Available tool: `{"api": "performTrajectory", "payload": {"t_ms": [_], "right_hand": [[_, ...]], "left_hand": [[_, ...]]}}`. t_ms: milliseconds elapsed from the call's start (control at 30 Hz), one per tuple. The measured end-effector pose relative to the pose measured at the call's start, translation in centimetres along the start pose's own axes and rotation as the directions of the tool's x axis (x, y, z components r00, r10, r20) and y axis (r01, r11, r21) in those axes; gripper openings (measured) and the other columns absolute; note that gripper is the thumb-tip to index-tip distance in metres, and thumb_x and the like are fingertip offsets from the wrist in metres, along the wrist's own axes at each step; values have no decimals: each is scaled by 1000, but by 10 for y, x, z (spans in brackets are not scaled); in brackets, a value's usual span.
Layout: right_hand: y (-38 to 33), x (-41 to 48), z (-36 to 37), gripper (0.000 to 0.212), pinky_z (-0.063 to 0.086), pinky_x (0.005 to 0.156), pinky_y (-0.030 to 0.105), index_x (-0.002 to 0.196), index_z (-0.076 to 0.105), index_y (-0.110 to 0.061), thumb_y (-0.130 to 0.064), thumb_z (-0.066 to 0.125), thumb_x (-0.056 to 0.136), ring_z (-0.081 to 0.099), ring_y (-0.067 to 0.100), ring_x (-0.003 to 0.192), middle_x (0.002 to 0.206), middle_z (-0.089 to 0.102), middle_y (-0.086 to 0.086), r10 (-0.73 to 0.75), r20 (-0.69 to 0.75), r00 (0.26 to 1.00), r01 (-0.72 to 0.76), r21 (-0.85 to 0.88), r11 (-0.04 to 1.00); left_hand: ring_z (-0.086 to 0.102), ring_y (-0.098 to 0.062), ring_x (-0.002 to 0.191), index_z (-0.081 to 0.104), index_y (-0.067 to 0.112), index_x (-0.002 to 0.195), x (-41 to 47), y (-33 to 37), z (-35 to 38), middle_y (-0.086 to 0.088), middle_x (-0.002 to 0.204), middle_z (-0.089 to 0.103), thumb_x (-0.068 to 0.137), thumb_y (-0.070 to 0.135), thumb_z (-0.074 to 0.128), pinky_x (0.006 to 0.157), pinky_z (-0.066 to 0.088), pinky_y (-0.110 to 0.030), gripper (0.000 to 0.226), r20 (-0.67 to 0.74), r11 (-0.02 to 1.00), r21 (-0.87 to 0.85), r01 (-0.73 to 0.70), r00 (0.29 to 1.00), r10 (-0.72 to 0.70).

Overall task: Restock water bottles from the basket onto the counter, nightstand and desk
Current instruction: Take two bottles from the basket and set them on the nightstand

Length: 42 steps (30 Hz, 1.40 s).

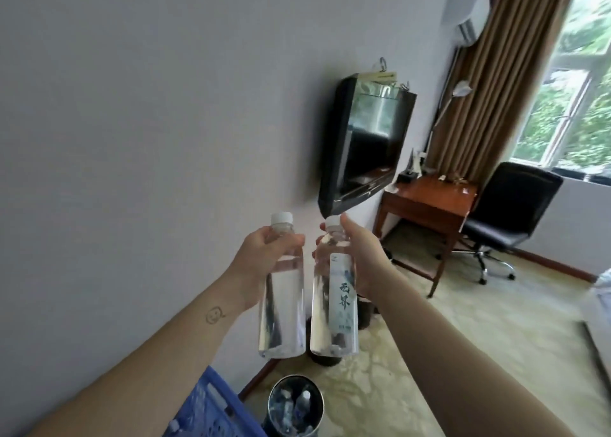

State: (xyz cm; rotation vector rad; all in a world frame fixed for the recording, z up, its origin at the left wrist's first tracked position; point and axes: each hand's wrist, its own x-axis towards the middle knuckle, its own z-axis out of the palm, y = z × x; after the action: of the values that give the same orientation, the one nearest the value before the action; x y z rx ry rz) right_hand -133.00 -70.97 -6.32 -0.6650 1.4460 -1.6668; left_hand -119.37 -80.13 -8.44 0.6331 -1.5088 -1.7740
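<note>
both bare forearms were stretched forward, side by side. the left hand [263, 258] gripped the left bottle [281, 314] near its neck; the right hand [360, 254] gripped the right bottle [334, 314] likewise.

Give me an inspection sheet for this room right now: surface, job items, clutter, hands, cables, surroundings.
Surface: wooden desk near the window; small items at its back, too small to tell.
Job's things: two clear capped water bottles held up side by side, the left bottle and the right bottle, which has a printed label; blue basket at lower left.
Clutter: round metal bin on the floor, holding what look like bottles.
Hands: left hand grips the left bottle near its top; right hand grips the right bottle the same way.
Cables: nothing seen.
Surroundings: wall television, black office chair at the desk, brown curtain.
</note>
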Motion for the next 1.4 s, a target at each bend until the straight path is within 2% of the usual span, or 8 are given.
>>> {"api": "performTrajectory", "payload": {"t_ms": [67, 200, 333, 433, 800, 1167, 1300, 1400], "right_hand": [[-12, -10, -39, 48, 50, 91, 46, 112, 64, -6, -49, 50, 96, 67, 27, 85, 80, 71, 9, -111, -56, 992, 99, -193, 976], [-35, -42, -122, 78, 56, 84, 44, 132, 49, -2, -55, 71, 79, 68, 19, 82, 82, 70, 5, -235, -103, 966, 183, -365, 913], [-56, -68, -204, 54, 60, 70, 38, 108, 55, -2, -43, 77, 79, 69, 19, 74, 77, 69, 4, -364, -178, 914, 276, -385, 881], [-69, -83, -254, 44, 57, 78, 56, 90, 55, -8, -37, 83, 73, 70, 37, 91, 88, 68, 15, -439, -241, 865, 326, -395, 859], [-83, -118, -392, 35, 61, 73, 46, 95, 66, 3, -27, 77, 81, 73, 30, 82, 84, 72, 14, -508, -401, 763, 386, -347, 854], [-106, -95, -525, 28, 61, 69, 38, 97, 70, 2, -24, 69, 88, 72, 13, 71, 68, 69, -2, -558, -558, 614, 377, -413, 829], [-123, -83, -575, 27, 57, 80, 42, 92, 71, -2, -28, 66, 90, 69, 21, 79, 81, 71, 10, -571, -658, 492, 332, -464, 821], [-131, -82, -610, 21, 50, 73, 28, 87, 72, -13, -32, 64, 91, 66, 12, 78, 85, 72, 4, -582, -702, 411, 289, -505, 813]], "left_hand": [[67, -8, 72, 62, 7, 99, 2, -5, 45, -4, 89, 66, 86, 14, 70, 67, 57, -26, 16, 65, 999, 30, -29, 998, 27], [71, -14, 80, 59, 11, 109, 0, -15, 149, -7, 105, 64, 89, 25, 69, 64, 58, -28, 26, 170, 992, 101, -82, 983, 64], [73, -18, 82, 60, 12, 111, 2, -22, 236, -10, 101, 70, 98, 29, 55, 64, 58, -30, 21, 299, 983, 95, -160, 946, 125], [72, -26, 87, 60, 9, 111, 5, -27, 288, -4, 89, 73, 101, 35, 46, 78, 59, -45, 31, 372, 975, 111, -194, 918, 140], [71, -11, 79, 64, 22, 104, 24, -67, 433, 3, 85, 73, 97, 36, 55, 63, 54, -20, 18, 571, 978, 24, -208, 805, 158], [71, -21, 93, 61, 19, 115, 92, -104, 580, -6, 96, 73, 89, 34, 66, 82, 57, -40, 31, 751, 987, -66, -147, 643, 146], [72, -23, 92, 62, 15, 111, 123, -113, 638, -7, 94, 74, 85, 30, 71, 89, 56, -48, 32, 802, 988, -81, -132, 580, 143], [72, -26, 93, 64, 16, 106, 138, -123, 680, -8, 93, 74, 76, 34, 74, 91, 54, -52, 37, 838, 991, -87, -102, 530, 128]]}}
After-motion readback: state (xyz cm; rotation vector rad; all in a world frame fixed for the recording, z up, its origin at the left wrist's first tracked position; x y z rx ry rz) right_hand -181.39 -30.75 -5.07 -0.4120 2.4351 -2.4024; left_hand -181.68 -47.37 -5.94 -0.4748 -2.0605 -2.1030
